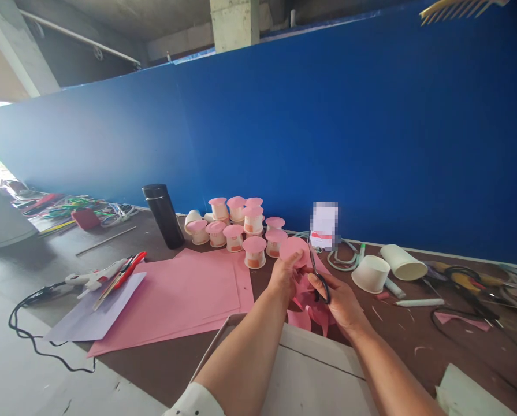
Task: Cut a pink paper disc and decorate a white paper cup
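Observation:
My left hand (285,274) pinches a round pink paper disc (293,249), thumb on its face. Black-handled scissors (321,283) are in my right hand (338,303), their blades pointing up along the disc's right edge. Pink paper scraps (300,319) hang and lie just below both hands. Beyond my left hand stand several upside-down white paper cups topped with pink discs, the nearest being a disc-topped cup (255,258). Some of these cups are stacked on others.
Pink paper sheets (189,289) lie to the left, with a glue gun (96,276) and red cutter (128,270) on a pale sheet. A black flask (163,216) stands behind. Bare white cups (371,274), markers and cables lie right. A cardboard box (319,370) is in front.

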The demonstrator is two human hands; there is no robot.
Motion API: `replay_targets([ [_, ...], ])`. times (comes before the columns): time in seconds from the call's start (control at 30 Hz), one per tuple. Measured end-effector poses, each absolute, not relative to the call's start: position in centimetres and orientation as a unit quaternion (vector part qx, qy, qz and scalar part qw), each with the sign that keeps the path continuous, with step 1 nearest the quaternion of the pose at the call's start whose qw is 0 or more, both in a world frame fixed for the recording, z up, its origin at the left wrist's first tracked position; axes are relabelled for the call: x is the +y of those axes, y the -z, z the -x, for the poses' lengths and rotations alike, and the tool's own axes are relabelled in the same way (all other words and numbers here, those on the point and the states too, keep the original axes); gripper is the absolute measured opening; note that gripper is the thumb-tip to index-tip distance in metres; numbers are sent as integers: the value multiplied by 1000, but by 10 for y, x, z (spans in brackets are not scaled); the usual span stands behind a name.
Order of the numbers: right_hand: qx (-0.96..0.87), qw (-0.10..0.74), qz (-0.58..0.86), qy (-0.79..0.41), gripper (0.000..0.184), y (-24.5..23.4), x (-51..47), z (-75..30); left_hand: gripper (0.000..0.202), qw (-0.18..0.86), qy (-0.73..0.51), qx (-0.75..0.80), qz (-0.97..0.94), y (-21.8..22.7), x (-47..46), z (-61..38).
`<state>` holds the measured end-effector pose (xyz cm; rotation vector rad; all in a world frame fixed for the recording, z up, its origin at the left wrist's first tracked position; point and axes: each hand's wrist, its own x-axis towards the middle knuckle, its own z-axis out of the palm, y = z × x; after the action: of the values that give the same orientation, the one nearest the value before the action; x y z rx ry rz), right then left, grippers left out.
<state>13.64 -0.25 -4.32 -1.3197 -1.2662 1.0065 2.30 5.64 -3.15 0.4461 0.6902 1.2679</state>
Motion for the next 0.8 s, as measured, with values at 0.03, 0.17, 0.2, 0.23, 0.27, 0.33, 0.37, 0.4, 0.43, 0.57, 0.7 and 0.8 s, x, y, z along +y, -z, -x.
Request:
replay_targets([
  [0.03, -523, 503, 546, -419, 55, 43, -3, -136, 43, 728, -576, 313, -204, 31, 56, -23],
  [0.17, -522, 505, 541, -425, 53, 42, -4, -135, 41, 729, -580, 299, -210, 31, 56, -23],
  [0.2, -522, 505, 539, -427, 51, 42, -4, -136, 41, 731, -578, 296, -210, 31, 56, -23],
  [0.23, -523, 505, 537, -428, 50, 42, -4, -136, 41, 732, -577, 294, -210, 31, 56, -23],
  [0.27, -524, 506, 535, -428, 49, 43, -4, -136, 40, 733, -577, 293, -209, 31, 56, -23],
  [0.33, -528, 505, 534, -426, 47, 43, -4, -136, 40, 733, -577, 293, -208, 31, 56, -24],
  [0.37, -529, 506, 533, -424, 46, 44, -4, -136, 40, 733, -577, 295, -209, 31, 56, -24],
  [0.4, -531, 506, 532, -423, 45, 44, -4, -136, 40, 731, -578, 296, -210, 31, 56, -23],
  [0.43, -533, 506, 529, -424, 44, 44, -4, -136, 39, 728, -581, 296, -211, 31, 56, -23],
  [0.57, -520, 515, 517, -443, 42, 43, -3, -136, 40, 723, -585, 293, -222, 32, 57, -23],
  [0.7, -496, 521, 518, -461, 43, 42, -3, -137, 39, 723, -577, 301, -232, 31, 56, -23],
  [0.8, -488, 524, 515, -471, 40, 41, -3, -136, 37, 724, -571, 311, -232, 30, 55, -23],
])
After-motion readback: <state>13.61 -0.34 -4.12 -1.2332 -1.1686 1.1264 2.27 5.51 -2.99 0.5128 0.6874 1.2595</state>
